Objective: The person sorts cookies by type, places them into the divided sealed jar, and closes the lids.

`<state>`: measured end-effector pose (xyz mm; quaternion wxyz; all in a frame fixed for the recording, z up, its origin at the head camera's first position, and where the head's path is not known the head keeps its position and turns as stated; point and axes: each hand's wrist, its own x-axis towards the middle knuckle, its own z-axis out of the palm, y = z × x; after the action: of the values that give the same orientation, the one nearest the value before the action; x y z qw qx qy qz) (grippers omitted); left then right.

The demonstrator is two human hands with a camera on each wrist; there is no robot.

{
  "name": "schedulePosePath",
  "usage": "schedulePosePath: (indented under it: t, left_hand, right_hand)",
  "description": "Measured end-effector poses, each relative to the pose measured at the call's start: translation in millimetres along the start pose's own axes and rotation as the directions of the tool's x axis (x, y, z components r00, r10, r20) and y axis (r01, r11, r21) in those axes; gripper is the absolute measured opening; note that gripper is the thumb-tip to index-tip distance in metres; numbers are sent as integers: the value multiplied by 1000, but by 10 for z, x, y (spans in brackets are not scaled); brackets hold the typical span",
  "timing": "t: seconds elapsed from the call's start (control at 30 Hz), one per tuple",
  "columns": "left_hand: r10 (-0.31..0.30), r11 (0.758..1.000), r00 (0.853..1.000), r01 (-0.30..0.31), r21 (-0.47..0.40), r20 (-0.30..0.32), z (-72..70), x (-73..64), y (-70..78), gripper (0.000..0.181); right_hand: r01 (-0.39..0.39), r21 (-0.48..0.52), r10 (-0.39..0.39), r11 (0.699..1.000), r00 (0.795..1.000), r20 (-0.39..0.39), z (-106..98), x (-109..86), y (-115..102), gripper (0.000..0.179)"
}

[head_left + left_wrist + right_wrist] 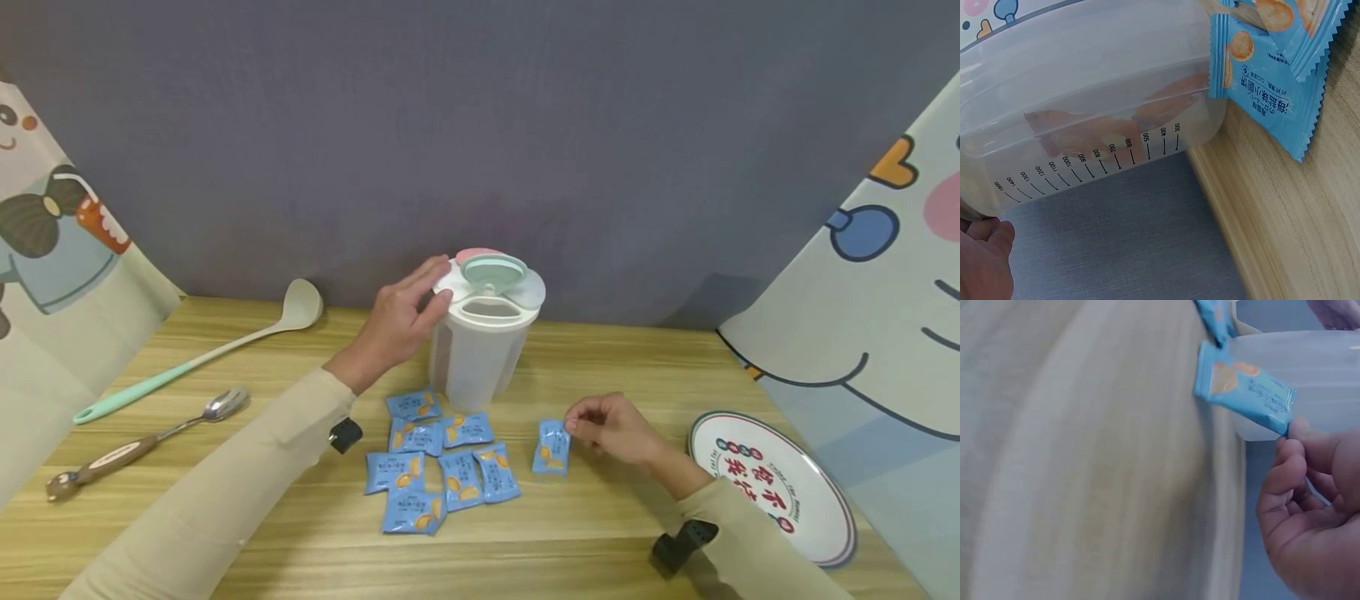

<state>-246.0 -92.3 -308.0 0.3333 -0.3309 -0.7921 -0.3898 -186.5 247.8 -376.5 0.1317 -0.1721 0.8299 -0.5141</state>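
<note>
A translucent storage container (480,367) with measuring marks stands upright near the back wall. Its white lid (527,292) carries a green flap and a pink one. My left hand (401,317) holds the lid's left edge, thumb at the front and fingers behind. Between thumb and fingertips, my right hand (611,429) pinches one corner of a blue snack packet (552,447), to the right of the container; the right wrist view shows that packet (1247,390) tilted. Several like blue packets (415,508) lie in front of the container. Blurred orange-brown shapes show through its wall.
At the left lie a ladle (225,348) with a green handle and a metal fork (150,442) with a brown bear-shaped handle. An oval white plate (810,492) with printed characters rests at the right. A grey wall (600,167) closes off the table's back.
</note>
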Motion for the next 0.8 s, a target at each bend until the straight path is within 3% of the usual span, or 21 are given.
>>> schedulePosePath:
  t: [0.27,0.43,0.6,0.8]
  left_hand:
    - [-7,1000,1000,7,2,-1,2,-3,-10,42]
    - [-3,1000,1000,3,8,2,3,0,-14,41]
    - [-15,1000,1000,15,9,12,6,-3,-12,41]
    - [-23,1000,1000,23,4,10,1,-4,-6,41]
  right_hand:
    - [155,24,-152,988,984,-91,-163,-11,-196,11]
    - [257,45,-246,965,953,-174,-190,12,-347,11]
    - [313,98,-282,945,928,-244,-161,31,-463,11]
    - [403,124,-358,907,892,-276,-169,56,-551,9]
